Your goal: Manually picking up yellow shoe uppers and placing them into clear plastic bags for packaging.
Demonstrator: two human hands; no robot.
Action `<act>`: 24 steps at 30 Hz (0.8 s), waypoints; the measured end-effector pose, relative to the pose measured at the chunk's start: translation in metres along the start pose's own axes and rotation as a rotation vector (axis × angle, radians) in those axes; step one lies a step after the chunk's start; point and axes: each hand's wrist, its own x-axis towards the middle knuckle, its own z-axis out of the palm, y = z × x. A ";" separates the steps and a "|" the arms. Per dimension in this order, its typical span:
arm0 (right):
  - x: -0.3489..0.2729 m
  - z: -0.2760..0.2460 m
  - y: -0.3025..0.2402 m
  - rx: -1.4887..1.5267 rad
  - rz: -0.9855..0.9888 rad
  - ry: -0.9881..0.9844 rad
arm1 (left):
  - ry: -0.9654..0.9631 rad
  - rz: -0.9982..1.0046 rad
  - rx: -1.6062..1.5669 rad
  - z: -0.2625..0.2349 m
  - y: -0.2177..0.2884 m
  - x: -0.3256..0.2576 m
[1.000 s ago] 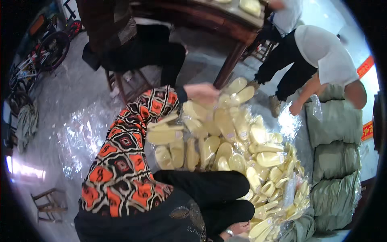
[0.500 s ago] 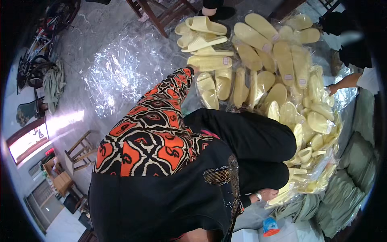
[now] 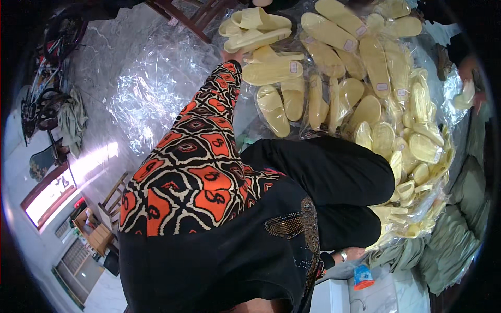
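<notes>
My left hand (image 3: 233,55) reaches forward to the far left of the slippers. Its fingers close on the near-left end of a pale yellow slipper (image 3: 255,39), partly hidden by the cuff. Just beyond lies another strapped slipper (image 3: 263,20), and a flat slipper (image 3: 271,73) with a small label rests below the hand. Low on the right, beside my knee, my right hand (image 3: 355,254) is near the bagged slippers (image 3: 383,229); its fingertips are too small and partly hidden to read.
Many yellow slippers in clear plastic (image 3: 376,68) spread across the right. Crumpled clear film (image 3: 151,94) covers the floor at left. A wooden stool (image 3: 182,21) stands at the back. Grey-green sacks (image 3: 449,250) lie at the right. A person's hand (image 3: 477,99) shows at the right edge.
My left hand has moved farther away and slightly left, from beside the flat labelled slipper to the slipper beyond it. The view has shifted a little. The other person's hand has moved right.
</notes>
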 end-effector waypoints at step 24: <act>0.002 -0.028 -0.050 -0.272 -0.200 0.078 | -0.954 -0.075 -0.461 0.002 0.222 -0.224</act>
